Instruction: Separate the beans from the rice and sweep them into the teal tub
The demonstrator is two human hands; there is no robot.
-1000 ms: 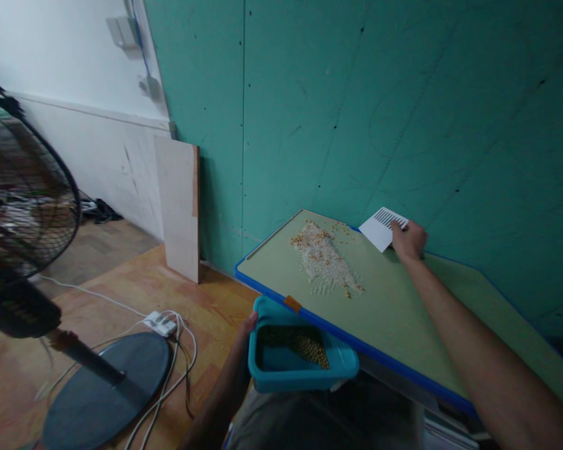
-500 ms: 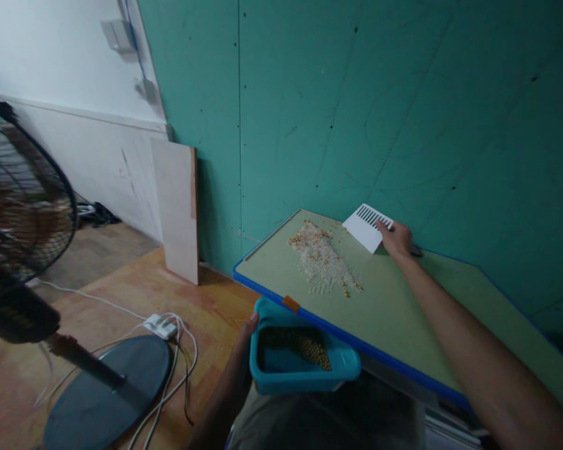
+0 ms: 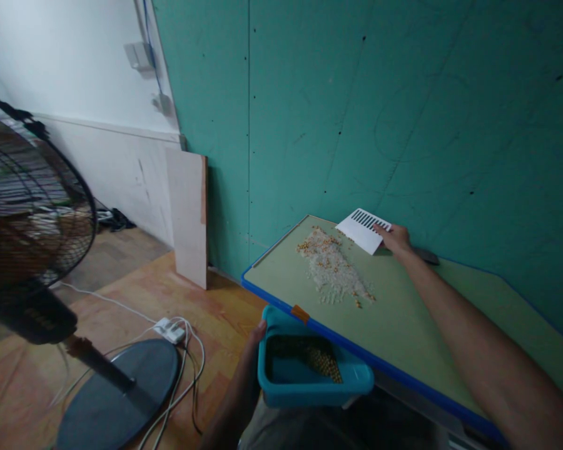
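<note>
You are holding a flat white scraper (image 3: 362, 235) with a row of slots, and it is tilting at the far edge of the green board (image 3: 403, 306). Tiny white bits (image 3: 333, 275) and yellow beans (image 3: 304, 249) are lying beside it in a long, messy pile. Your open blue-green tub (image 3: 316, 395) is sitting by the near edge, holding tan beans (image 3: 327, 364).

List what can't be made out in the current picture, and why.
All in the head view:
- Most fingers of the left hand: hidden by the turquoise plastic box.
- Some right hand fingers: behind the white slotted sheet.
- Dark flat object: partly behind the right wrist, too dim to identify.
- Black wire-caged fan: cut off by the left edge.
- Pale grains: too small to identify.
</note>
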